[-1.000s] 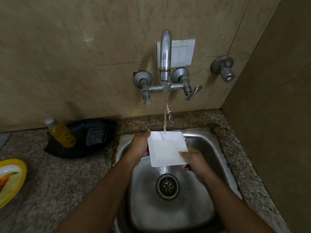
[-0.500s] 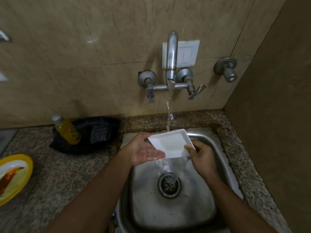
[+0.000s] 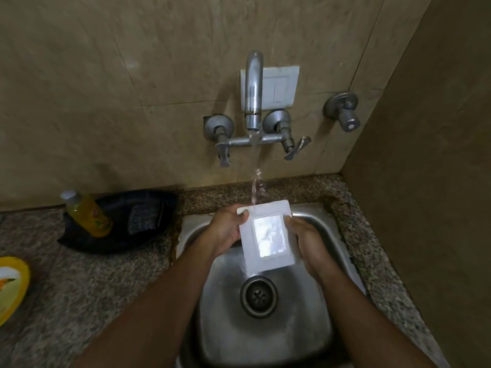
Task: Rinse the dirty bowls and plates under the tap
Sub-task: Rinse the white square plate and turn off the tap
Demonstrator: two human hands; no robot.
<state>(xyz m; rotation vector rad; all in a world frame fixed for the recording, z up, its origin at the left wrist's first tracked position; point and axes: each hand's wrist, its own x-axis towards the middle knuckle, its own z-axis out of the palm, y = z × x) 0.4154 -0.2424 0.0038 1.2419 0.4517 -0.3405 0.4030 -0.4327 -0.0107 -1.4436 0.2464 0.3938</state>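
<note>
Two hands share the work at the sink: my left hand curls round the left edge of the white square plate, thumb over the rim near the far corner, and my right hand holds the right edge with its fingers wrapped behind. Each grip is closed on the plate, neither spread. The plate sits above the basin, just beyond the drain, tilted so its recessed centre faces up toward me. Water from the wall tap falls as a thin stream and lands on the far edge of the plate, then sheets down its face and spills off the near edge.

To rinse this well, I judge I should keep that tilt so the water carries residue down into the drain and does not pool in the recess. Sliding the plate back and forth under the stream would sweep all four corners, and turning it over would reach the back. Wet glazed ware is probably slippery, so I would keep both grips firm and shift only one hand at a time.

On the granite table to the left stand a yellow bottle in a black tray, and a yellow plate that looks unwashed.
</note>
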